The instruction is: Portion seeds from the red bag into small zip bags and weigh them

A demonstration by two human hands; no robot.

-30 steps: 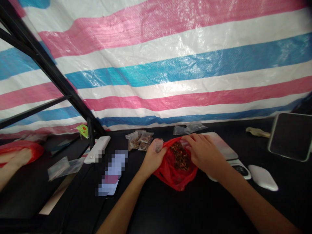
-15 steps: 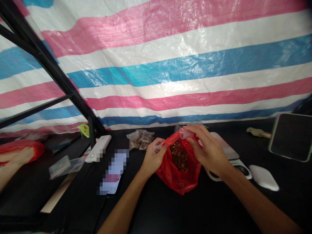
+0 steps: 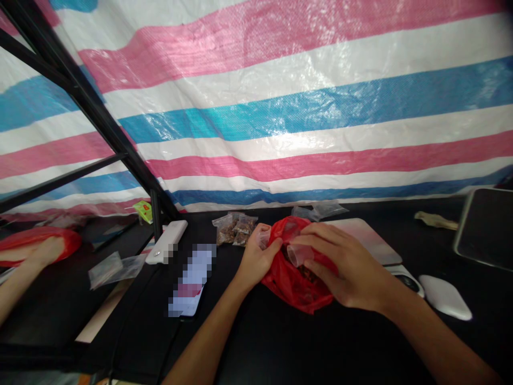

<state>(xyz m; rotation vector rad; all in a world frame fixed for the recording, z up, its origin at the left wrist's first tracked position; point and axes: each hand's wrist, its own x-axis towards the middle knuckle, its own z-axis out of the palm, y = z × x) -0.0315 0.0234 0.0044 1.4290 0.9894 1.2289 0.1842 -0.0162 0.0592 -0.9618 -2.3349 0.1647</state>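
Observation:
A red plastic bag stands on the black table with its mouth open, holding small brown dried bits. My left hand grips the bag's left rim, and a piece of clear plastic shows between its fingers; I cannot make out its kind. Between the thumb and fingers of my right hand is a small clear plastic cup, tilted inside the bag's mouth above the brown bits. My right fingers partly cover the cup and the bag's right side.
Small filled zip bags lie behind my left hand. Left are a phone, a white power strip and clear bags. A scale, white case and tablet lie right. Another person's hand touches red plastic.
My right hand has brought the clear cup from the bag's upper rim down into its mouth, covering more of the bits. My left hand keeps its grip. The view has shifted slightly.

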